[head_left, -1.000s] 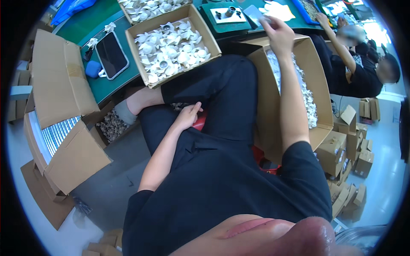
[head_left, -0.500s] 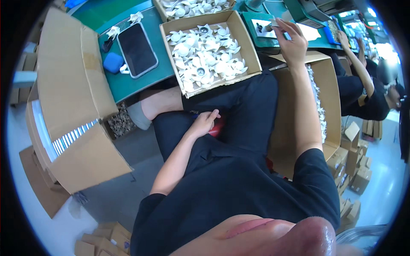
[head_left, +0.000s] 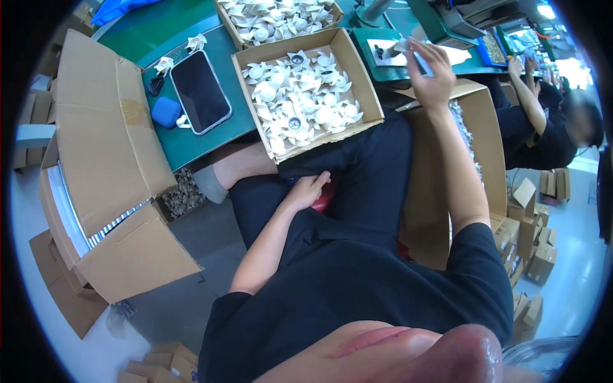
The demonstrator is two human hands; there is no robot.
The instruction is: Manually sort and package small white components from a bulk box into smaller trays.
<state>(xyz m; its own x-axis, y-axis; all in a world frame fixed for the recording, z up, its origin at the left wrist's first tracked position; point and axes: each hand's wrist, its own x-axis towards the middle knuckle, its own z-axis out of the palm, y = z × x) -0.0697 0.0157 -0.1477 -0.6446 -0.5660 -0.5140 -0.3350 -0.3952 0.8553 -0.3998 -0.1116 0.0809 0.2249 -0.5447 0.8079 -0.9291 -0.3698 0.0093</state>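
Observation:
My right hand (head_left: 434, 75) is stretched out to the fixture at the back right, its index finger and thumb at a small white fan wheel (head_left: 401, 46). That wheel sits by a dark round post (head_left: 381, 52) on a white plate, and the fingertips partly cover it. My left hand (head_left: 308, 191) rests on my lap, fingers curled; whether it holds something is hidden. In front of me a shallow cardboard box (head_left: 372, 96) holds many white bladed fan wheels (head_left: 306, 96), a few with a dark metal hub showing.
Behind it stands another box of fan wheels (head_left: 274, 22). On the green table at left lie a phone (head_left: 201, 92), a blue case (head_left: 166, 112) and two loose wheels. Large cartons flank me, the right one (head_left: 424, 185) partly filled with white parts. A person (head_left: 543, 134) works at far right.
The view has shifted slightly. My right hand remains at the fixture, with its fingers a little more spread. The left hand has not moved on my lap.

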